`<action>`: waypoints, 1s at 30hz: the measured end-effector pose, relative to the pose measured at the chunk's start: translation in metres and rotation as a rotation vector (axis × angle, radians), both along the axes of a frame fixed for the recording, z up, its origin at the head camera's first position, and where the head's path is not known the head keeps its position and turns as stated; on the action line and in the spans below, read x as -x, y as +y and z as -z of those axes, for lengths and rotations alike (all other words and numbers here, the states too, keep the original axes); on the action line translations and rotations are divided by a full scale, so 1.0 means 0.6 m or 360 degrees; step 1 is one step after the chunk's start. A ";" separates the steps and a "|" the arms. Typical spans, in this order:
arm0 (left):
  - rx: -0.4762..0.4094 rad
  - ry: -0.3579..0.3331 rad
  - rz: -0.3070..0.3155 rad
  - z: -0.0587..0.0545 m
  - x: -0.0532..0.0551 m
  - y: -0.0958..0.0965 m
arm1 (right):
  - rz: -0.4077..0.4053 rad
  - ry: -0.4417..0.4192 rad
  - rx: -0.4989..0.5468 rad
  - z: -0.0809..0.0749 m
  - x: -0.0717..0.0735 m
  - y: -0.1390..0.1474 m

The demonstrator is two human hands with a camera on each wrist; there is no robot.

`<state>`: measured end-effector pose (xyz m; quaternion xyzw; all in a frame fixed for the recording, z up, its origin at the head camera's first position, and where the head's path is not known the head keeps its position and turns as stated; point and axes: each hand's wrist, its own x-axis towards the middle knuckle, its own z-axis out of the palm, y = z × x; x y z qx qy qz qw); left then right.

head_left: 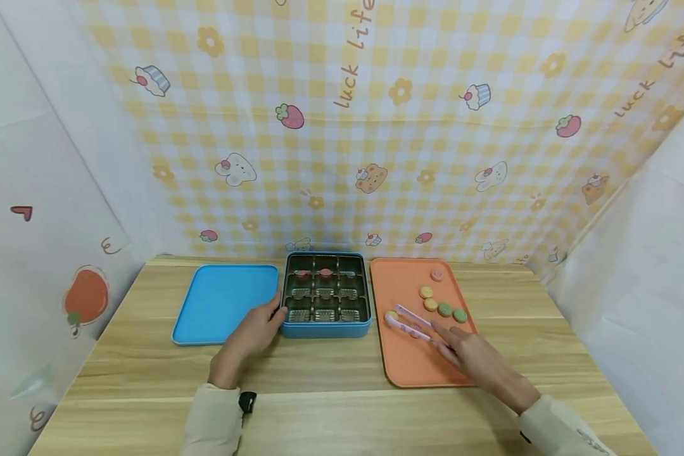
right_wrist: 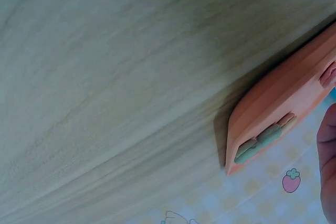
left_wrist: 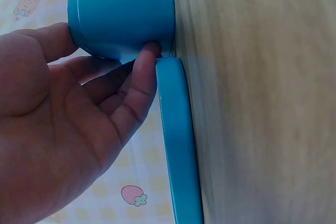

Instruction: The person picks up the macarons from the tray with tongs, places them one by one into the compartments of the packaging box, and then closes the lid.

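Tongs [head_left: 415, 316], pale pink-lilac, gripped in the right hand [head_left: 473, 358]; tips straddle a yellow macaron [head_left: 391, 314] at the left side of the orange tray [head_left: 413, 370]. Can't tell if the tips touch it. Left hand [head_left: 255, 329] grips the near-left corner of the blue tin [head_left: 326, 330], thumb and fingertips on its walls.

Tin sits centre bench [head_left: 296, 424], clear insert inside, 3x3 compartments. Far row: one pink macaron [head_left: 303, 273] in the left cell, another pink macaron [head_left: 325, 273] in the middle cell.

Orange tray is just right of the tin. On it: pink macaron [head_left: 436, 275] at the far right, two yellow ones [head_left: 426, 292] below it, two green ones [head_left: 444, 310] next in line, one more pink [head_left: 415, 331] partly behind the tongs.

Left of the tin: rimmed blue piece [head_left: 225, 301], flat on the bench. Lid or tray, can't tell which.

Legible text: "luck life" [head_left: 353, 54] in brown on the yellow-check cloth [head_left: 251, 76], same words [head_left: 661, 73] upper right. Cloth also carries strawberry, cupcake, bear and rabbit prints.
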<state>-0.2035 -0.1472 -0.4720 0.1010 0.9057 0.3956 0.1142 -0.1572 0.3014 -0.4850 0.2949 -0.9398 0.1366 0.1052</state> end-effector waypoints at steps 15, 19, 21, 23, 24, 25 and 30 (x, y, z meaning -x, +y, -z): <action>0.0007 -0.0010 -0.0003 -0.002 -0.003 0.001 | 0.0012 -0.0073 0.0020 0.003 0.003 -0.007; 0.0012 -0.0015 -0.0007 -0.002 -0.003 0.001 | 0.0001 -0.0029 0.0019 0.003 0.006 -0.008; 0.0013 -0.0011 -0.0007 -0.002 -0.002 0.001 | 0.0005 -0.0006 0.0030 0.003 0.007 -0.009; 0.0014 -0.0003 -0.0006 -0.002 -0.002 0.000 | 0.0023 0.0014 0.0039 0.002 0.009 -0.010; 0.0015 0.0003 -0.0004 -0.002 -0.001 0.001 | 0.0034 0.0019 0.0046 0.001 0.011 -0.011; 0.0016 0.0006 -0.0002 -0.002 -0.001 0.001 | 0.0048 0.0045 0.0043 0.000 0.012 -0.012; 0.0017 0.0014 0.0002 0.000 0.000 0.001 | 0.0110 0.0129 0.0068 -0.012 0.023 -0.018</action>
